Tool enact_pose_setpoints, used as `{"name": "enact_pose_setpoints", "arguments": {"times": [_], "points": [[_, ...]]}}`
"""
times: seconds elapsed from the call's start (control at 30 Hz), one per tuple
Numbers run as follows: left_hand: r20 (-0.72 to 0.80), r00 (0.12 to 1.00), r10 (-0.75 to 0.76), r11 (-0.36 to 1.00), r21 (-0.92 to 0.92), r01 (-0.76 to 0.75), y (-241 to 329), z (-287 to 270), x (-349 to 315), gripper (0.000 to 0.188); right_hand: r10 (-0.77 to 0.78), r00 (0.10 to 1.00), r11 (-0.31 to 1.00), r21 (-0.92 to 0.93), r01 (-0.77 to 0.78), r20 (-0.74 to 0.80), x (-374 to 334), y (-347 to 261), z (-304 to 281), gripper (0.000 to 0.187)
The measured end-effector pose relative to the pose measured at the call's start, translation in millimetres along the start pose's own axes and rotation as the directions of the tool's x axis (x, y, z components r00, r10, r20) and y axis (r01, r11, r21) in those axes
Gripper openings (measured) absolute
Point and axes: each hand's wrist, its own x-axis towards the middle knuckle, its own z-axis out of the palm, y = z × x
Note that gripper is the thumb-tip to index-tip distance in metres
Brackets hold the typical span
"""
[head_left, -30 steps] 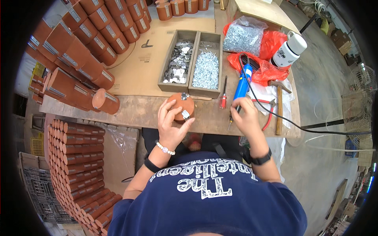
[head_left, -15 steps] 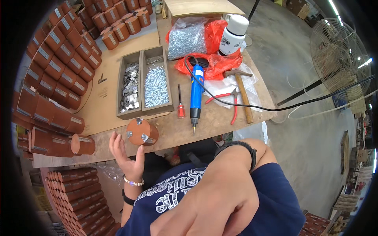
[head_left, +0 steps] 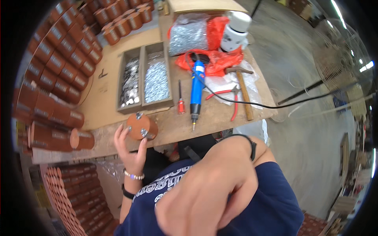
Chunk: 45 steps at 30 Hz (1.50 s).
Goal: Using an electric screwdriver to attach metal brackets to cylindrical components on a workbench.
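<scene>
A reddish-brown cylinder (head_left: 138,125) with small metal plates at the edge of its round face sits at the table's front edge. Around its near left side is my left hand (head_left: 132,151), open, fingers apart, with fingertips and thumb at the cylinder's rim. My right hand (head_left: 208,188) is raised close to the camera, its fingers curled in; anything inside them is hidden. Beyond the cylinder is a two-part tray (head_left: 142,78), with flat metal plates (head_left: 130,84) on the left and screws (head_left: 156,82) on the right. A blue electric screwdriver (head_left: 197,86) and a red-handled screwdriver (head_left: 181,104) lie to the right.
Red-handled pliers (head_left: 235,104) and a hammer (head_left: 245,94) lie at the table's right. Behind them are a red plastic bag (head_left: 216,65), a bag of screws (head_left: 189,37) and a white bottle (head_left: 235,33). Stacked brown cylinders (head_left: 59,63) line the left. A fan (head_left: 340,55) stands right.
My left hand has come up closer against the cylinder's rim. My right hand has shifted slightly, still curled near the camera. The whole view has tilted a little.
</scene>
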Motion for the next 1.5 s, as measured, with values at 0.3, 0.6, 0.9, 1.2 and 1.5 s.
{"name": "enact_pose_setpoints", "arguments": {"times": [0.3,0.6,0.9,1.2,1.5], "points": [[-0.004,0.995,0.098,0.994,0.047,-0.098,-5,25,5,0.034,0.337,0.544,0.749,-0.131,-0.65,-0.769,-68,-52,19,0.032],[-0.032,0.989,0.141,0.99,0.013,-0.141,-13,26,2,0.027,0.206,0.407,0.619,-0.204,-0.759,-0.89,-95,-50,28,0.038],[-0.043,0.994,0.098,0.995,0.017,-0.098,-11,29,2,0.025,0.216,0.375,0.588,-0.186,-0.787,-0.902,-103,-43,30,0.039],[-0.013,0.993,0.115,0.993,-0.012,-0.115,-12,25,4,0.024,0.207,0.364,0.543,-0.203,-0.815,-0.908,-110,-40,29,0.039],[-0.069,0.994,0.085,0.996,0.022,-0.084,-5,31,0,0.023,0.216,0.359,0.506,-0.21,-0.836,-0.908,-114,-36,35,0.039]]}}
